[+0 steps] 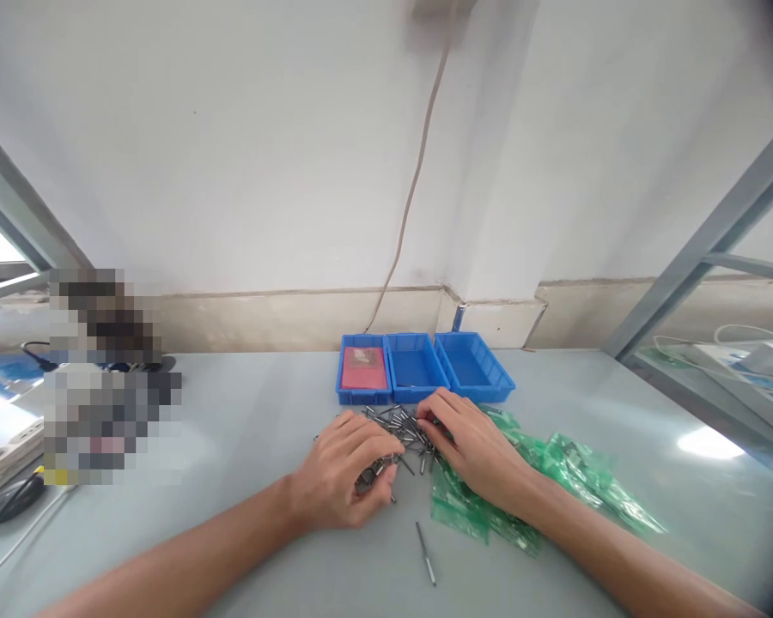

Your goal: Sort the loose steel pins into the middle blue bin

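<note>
A loose pile of thin metal pins (415, 434) lies on the grey table between my hands. My left hand (353, 468) is curled at the pile's left side, closed around a bunch of these pins that shows between thumb and fingers. At the right edge of the pile is my right hand (467, 436), its thumb and fingers bent together over the pins; the fingertips are partly hidden. One longer metal rod (426, 554) with a lighter end lies apart, nearer to me. Green plastic bags (557, 468) spread under and beside my right forearm.
Three blue bins stand behind the pile: the left bin (364, 398) holds a pink sheet (364, 374), beside a middle bin (417, 365) and a right bin (473, 365). Cables (22, 541) run along the left edge. Metal frame posts (696, 245) rise at both sides.
</note>
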